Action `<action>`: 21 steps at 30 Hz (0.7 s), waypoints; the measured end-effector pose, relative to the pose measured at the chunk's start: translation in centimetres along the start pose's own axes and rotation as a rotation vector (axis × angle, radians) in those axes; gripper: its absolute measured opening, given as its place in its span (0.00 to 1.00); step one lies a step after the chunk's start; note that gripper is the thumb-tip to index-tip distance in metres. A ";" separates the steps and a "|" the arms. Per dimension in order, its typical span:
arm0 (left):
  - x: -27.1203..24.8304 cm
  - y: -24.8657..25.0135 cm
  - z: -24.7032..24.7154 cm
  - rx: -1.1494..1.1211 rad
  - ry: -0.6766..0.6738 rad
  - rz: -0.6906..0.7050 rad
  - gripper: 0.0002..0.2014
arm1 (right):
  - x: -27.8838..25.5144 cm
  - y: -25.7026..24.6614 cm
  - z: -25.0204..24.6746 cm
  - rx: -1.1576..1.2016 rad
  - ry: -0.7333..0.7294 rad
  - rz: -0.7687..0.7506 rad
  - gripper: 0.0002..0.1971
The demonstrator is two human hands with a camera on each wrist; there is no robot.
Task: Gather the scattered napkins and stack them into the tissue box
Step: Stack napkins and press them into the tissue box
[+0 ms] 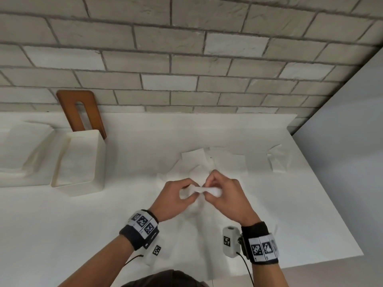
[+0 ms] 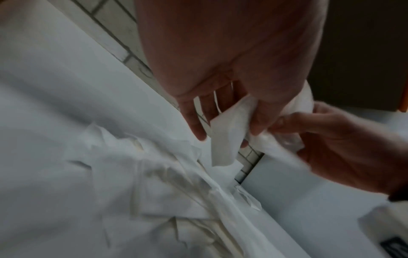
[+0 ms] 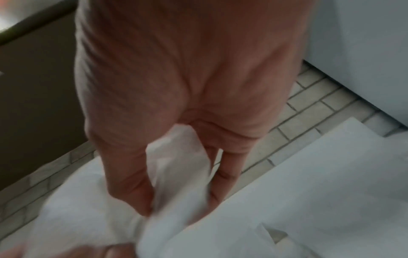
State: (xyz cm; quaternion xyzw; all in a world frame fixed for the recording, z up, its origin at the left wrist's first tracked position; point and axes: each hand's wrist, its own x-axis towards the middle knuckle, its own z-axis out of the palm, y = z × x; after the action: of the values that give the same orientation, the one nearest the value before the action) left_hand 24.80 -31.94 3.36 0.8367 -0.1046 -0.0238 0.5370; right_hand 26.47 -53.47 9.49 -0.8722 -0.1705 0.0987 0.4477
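both hands pinch one napkin [image 1: 199, 190] btwn them: left hand [image 1: 176, 198] & right hand [image 1: 224, 195] clamped on it, above loose napkins [image 1: 226, 160]; tissue box [image 1: 78, 162] sits well to the left.

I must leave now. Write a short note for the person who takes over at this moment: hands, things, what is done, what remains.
Left hand and right hand: both pinch one napkin above the table.
Box: open, at left, some napkins seem inside. Its lid leans on the wall.
Loose napkins lie behind the hands.
Left: put the held napkin in the box, then gather the others.
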 end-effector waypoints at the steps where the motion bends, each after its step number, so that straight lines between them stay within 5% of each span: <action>1: -0.1 -0.1 -0.5 -0.012 0.011 -0.016 0.05 | 0.8 0.0 -0.1 0.027 0.036 0.005 0.13; 6: -0.8 -2.2 -2.4 -0.123 0.039 -0.228 0.09 | 5.6 2.7 2.0 0.304 0.168 0.122 0.07; 9: -1.4 -3.1 -3.5 -0.342 0.099 -0.391 0.18 | 7.8 5.7 4.3 0.052 0.276 0.216 0.08; 14: -3.6 -6.0 -4.5 -0.618 0.115 -0.661 0.29 | 8.9 9.6 6.4 -0.454 -0.012 0.391 0.32; 18: -4.0 -7.0 -5.5 -0.574 0.035 -0.714 0.20 | 9.3 9.6 5.8 -0.354 0.115 0.325 0.18; 21: -3.0 -7.4 -5.8 -0.366 -0.010 -0.708 0.24 | 9.6 9.0 5.2 -0.380 0.150 0.284 0.05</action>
State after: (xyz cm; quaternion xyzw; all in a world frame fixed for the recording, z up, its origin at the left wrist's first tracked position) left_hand 23.89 -23.15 -1.07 0.7115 0.1938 -0.2298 0.6352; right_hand 35.46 -50.72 -1.06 -0.9608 -0.0283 0.0620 0.2688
